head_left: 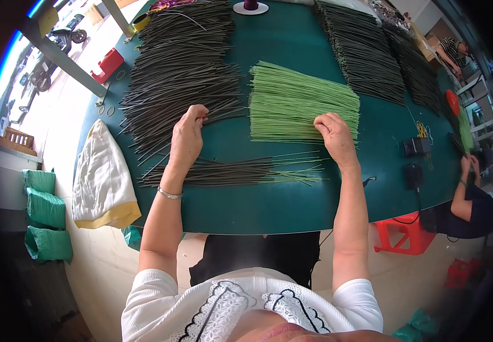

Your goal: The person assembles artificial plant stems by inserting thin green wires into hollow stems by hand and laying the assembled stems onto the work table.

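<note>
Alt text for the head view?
Bare left hand at a pile of thin dark rods, right hand at light-green rods, on a green table. Nearer the camera lies a row of rods, dark leftward, green rightward.

The top [258, 279] is ribbed and white, with 2 short sleeves [153, 286]; its lace collar [217, 310] carries black trim. Left wrist [172, 183] bears 1 silver-coloured bracelet [169, 195]. Lower garment [246, 256] is black.

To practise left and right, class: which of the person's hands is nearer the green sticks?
The right. The right hand is at the green sticks, toward their right end; the left hand is off to their left, by the dark sticks.
</note>
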Demonstrator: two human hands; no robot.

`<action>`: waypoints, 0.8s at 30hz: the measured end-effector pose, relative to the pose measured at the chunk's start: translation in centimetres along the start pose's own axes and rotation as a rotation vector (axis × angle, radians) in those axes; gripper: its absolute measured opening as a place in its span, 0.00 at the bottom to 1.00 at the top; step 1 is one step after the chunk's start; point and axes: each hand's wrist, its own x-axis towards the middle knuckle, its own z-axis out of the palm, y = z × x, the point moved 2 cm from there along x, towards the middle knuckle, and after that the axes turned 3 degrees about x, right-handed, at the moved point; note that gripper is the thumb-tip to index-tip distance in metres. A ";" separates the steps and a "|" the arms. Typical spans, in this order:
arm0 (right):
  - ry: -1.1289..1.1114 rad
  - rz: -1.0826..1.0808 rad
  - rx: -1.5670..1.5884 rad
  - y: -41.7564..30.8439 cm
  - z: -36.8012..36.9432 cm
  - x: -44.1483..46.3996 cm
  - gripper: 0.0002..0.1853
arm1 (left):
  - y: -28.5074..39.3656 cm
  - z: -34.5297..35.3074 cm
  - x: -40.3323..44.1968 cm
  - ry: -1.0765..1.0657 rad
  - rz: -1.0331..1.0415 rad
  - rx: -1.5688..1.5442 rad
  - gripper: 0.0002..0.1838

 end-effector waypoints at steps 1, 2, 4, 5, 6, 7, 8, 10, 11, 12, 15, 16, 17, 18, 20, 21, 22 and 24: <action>0.020 -0.001 0.006 -0.2 -0.1 0.0 0.02 | 0.1 0.0 0.0 0.001 0.000 0.002 0.08; 0.041 -0.001 0.012 -0.2 -0.1 0.0 0.02 | 0.1 0.1 0.1 -0.028 0.016 0.056 0.08; 0.042 -0.012 0.004 -0.2 0.1 0.0 0.02 | 0.0 0.1 0.0 -0.059 0.030 0.113 0.07; 0.045 -0.024 -0.006 -0.2 0.1 0.0 0.02 | -0.4 0.3 0.0 -0.090 0.012 0.156 0.08; 0.045 -0.024 -0.005 -0.2 0.3 0.0 0.02 | -0.8 0.5 -0.1 -0.122 -0.007 0.199 0.08; 0.058 -0.044 -0.007 -0.1 0.4 -0.1 0.02 | -1.2 0.7 -0.2 -0.122 -0.007 0.199 0.08; 0.072 -0.066 -0.010 -0.2 0.5 0.0 0.02 | -1.3 0.7 -0.2 -0.076 0.042 0.242 0.08; 0.077 -0.053 0.004 -0.4 0.4 0.0 0.02 | -1.4 0.8 -0.3 -0.029 0.091 0.284 0.08; 0.083 -0.039 0.018 -0.5 0.3 0.0 0.01 | -1.1 0.6 -0.2 -0.004 0.039 0.172 0.08; 0.084 -0.040 0.018 -0.6 0.3 0.1 0.01 | -0.7 0.5 0.0 0.022 -0.012 0.061 0.08; 0.101 -0.062 0.086 -1.0 0.2 0.1 0.02 | 0.5 0.6 0.0 0.051 -0.011 -0.194 0.08; 0.092 -0.038 0.128 -1.1 0.2 0.0 0.02 | 0.7 0.3 0.0 0.052 -0.010 -0.194 0.08; 0.082 -0.013 0.171 -1.2 0.2 0.0 0.02 | 0.7 0.2 -0.1 -0.004 -0.054 -0.172 0.08; 0.082 -0.014 0.171 -1.3 0.2 0.0 0.02 | 0.7 0.2 -0.3 -0.062 -0.098 -0.150 0.08; 0.072 -0.030 0.210 -1.5 0.2 0.0 0.02 | 0.7 0.3 -0.3 -0.067 -0.106 -0.159 0.08; 0.071 -0.032 0.210 -1.5 0.3 0.1 0.02 | 0.7 0.3 -0.3 -0.074 -0.114 -0.168 0.08; 0.057 -0.031 0.212 -1.4 0.4 0.0 0.02 | 0.7 0.3 -0.4 -0.073 -0.115 -0.168 0.08; 0.043 -0.028 0.213 -1.4 0.6 -0.1 0.02 | 0.8 0.5 -0.4 -0.087 -0.083 -0.172 0.08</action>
